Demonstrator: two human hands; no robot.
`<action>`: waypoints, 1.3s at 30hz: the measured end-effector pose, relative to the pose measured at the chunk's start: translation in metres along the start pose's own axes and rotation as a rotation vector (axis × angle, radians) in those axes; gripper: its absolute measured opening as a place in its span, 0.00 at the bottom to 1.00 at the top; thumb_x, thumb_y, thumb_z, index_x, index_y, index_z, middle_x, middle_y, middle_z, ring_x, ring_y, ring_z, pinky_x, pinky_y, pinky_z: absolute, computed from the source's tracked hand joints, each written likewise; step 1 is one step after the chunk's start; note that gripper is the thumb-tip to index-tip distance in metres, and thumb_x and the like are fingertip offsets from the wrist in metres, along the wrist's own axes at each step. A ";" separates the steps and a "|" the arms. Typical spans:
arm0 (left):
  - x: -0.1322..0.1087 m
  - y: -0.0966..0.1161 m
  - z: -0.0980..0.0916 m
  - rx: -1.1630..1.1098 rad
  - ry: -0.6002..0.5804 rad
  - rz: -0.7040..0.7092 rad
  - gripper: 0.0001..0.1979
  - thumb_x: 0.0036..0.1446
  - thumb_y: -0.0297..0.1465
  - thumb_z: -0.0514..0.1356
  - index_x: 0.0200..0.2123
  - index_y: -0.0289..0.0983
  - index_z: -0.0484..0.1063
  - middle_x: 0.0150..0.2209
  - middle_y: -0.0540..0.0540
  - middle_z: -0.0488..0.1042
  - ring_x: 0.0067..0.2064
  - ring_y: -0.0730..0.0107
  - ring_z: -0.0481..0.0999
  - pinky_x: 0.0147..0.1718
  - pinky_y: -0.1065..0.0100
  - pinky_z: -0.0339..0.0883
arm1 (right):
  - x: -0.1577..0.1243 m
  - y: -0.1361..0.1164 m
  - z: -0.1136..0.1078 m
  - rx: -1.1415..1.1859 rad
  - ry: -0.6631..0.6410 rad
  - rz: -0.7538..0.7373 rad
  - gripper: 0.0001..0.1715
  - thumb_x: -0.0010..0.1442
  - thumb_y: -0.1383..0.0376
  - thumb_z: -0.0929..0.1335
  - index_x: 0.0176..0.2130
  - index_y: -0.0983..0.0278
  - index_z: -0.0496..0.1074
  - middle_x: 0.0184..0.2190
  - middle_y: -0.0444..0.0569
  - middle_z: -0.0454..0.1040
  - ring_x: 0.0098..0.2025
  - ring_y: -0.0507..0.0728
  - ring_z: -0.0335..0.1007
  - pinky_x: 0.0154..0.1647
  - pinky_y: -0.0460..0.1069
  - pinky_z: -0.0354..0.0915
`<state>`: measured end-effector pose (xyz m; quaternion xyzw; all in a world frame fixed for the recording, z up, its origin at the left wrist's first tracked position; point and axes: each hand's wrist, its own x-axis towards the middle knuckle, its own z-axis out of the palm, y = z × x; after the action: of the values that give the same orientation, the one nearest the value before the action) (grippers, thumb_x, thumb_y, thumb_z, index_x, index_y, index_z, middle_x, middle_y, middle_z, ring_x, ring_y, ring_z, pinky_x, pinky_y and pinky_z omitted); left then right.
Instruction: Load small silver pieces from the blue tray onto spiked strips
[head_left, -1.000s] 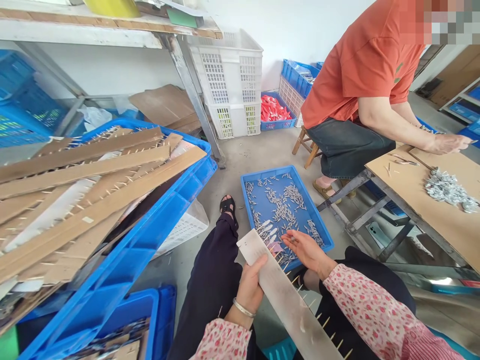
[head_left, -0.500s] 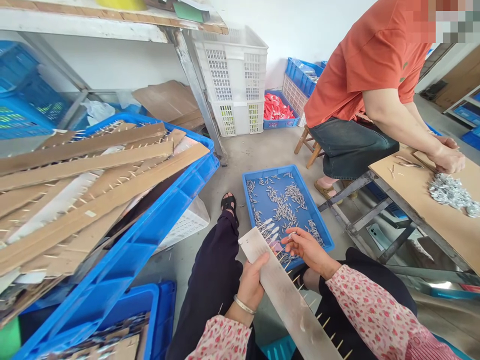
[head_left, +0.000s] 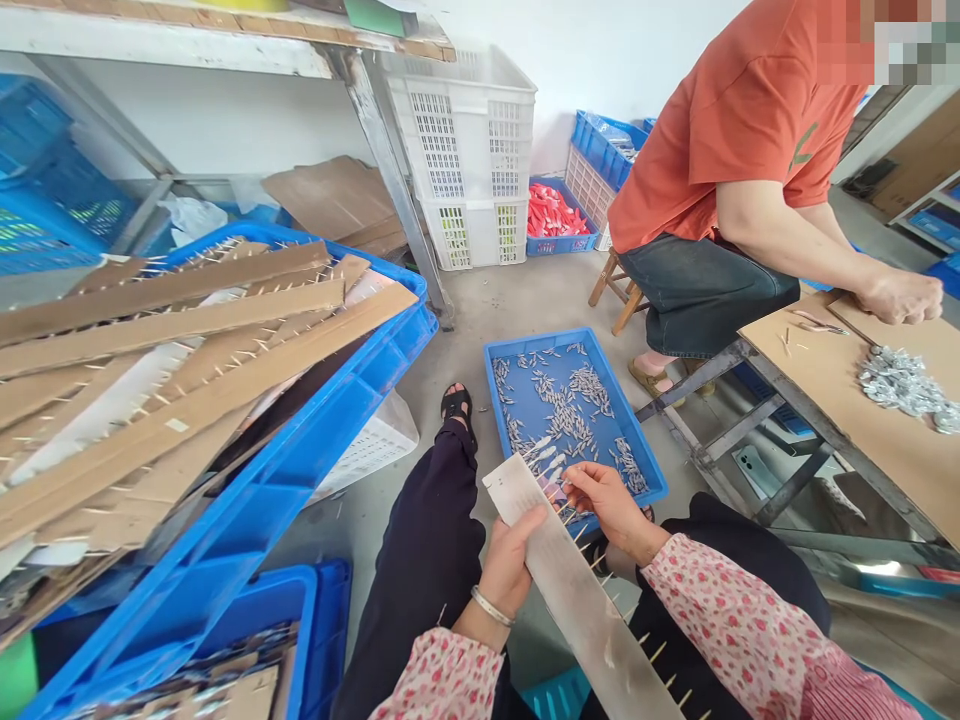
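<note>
My left hand (head_left: 510, 565) is closed around a long, pale cardboard strip (head_left: 581, 610), thumb on top. Thin pointed wooden sticks (head_left: 634, 635) stick out along the strip's right edge. Near its far end, several sticks carry small silvery fish-shaped pieces (head_left: 541, 450). My right hand (head_left: 611, 505) pinches at one of the sticks just below these, with what looks like another such piece mostly hidden by the fingertips. Beneath both hands, a blue tray (head_left: 491, 375) on the floor holds many loose silvery pieces (head_left: 566, 410).
To the left, a large blue crate (head_left: 390, 375) is heaped with stick-lined cardboard strips (head_left: 225, 390). A co-worker (head_left: 757, 150) sits at the right by a low table (head_left: 832, 390) bearing pliers (head_left: 821, 322) and shiny pieces (head_left: 904, 385). White crates (head_left: 469, 150) stand behind.
My right hand has moved slightly left and in against the sticks, its fingers closing there. The strip has shifted a little to the right. The co-worker's hands have moved slightly.
</note>
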<state>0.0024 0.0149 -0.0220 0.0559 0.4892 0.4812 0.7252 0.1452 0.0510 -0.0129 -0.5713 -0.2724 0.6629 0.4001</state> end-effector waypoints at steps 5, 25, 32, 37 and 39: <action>0.001 -0.001 -0.001 -0.006 0.002 0.006 0.16 0.36 0.30 0.71 0.32 0.32 0.78 0.29 0.43 0.80 0.29 0.65 0.76 0.30 0.67 0.68 | -0.001 -0.001 0.000 -0.009 -0.016 -0.009 0.21 0.44 0.52 0.75 0.28 0.66 0.74 0.24 0.46 0.74 0.22 0.49 0.65 0.21 0.43 0.57; -0.002 0.002 0.001 -0.009 -0.020 0.020 0.16 0.38 0.28 0.71 0.35 0.31 0.78 0.31 0.42 0.81 0.30 0.62 0.78 0.32 0.66 0.70 | -0.004 0.002 -0.001 -0.048 -0.047 -0.071 0.21 0.48 0.54 0.74 0.38 0.66 0.77 0.29 0.49 0.78 0.23 0.50 0.65 0.23 0.45 0.55; -0.005 0.002 0.004 -0.017 -0.060 0.050 0.16 0.41 0.27 0.69 0.37 0.32 0.79 0.35 0.39 0.82 0.37 0.56 0.80 0.37 0.63 0.71 | -0.011 0.006 0.004 -0.126 -0.068 -0.095 0.21 0.50 0.52 0.72 0.38 0.65 0.76 0.29 0.49 0.78 0.26 0.53 0.69 0.25 0.46 0.57; -0.004 0.000 0.001 -0.013 -0.078 0.076 0.17 0.43 0.28 0.68 0.39 0.30 0.78 0.38 0.36 0.81 0.40 0.52 0.80 0.40 0.61 0.71 | -0.014 0.011 0.006 -0.099 -0.056 -0.036 0.23 0.49 0.51 0.73 0.39 0.65 0.76 0.32 0.50 0.79 0.29 0.54 0.70 0.26 0.46 0.58; -0.004 -0.001 -0.001 -0.010 -0.083 0.078 0.16 0.43 0.28 0.68 0.38 0.29 0.78 0.37 0.35 0.81 0.40 0.51 0.80 0.40 0.60 0.71 | -0.015 0.011 0.007 -0.092 -0.063 -0.016 0.23 0.48 0.50 0.73 0.37 0.64 0.76 0.32 0.50 0.79 0.30 0.54 0.70 0.26 0.46 0.58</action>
<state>0.0026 0.0112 -0.0207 0.0915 0.4537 0.5088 0.7259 0.1367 0.0327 -0.0126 -0.5658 -0.3195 0.6640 0.3701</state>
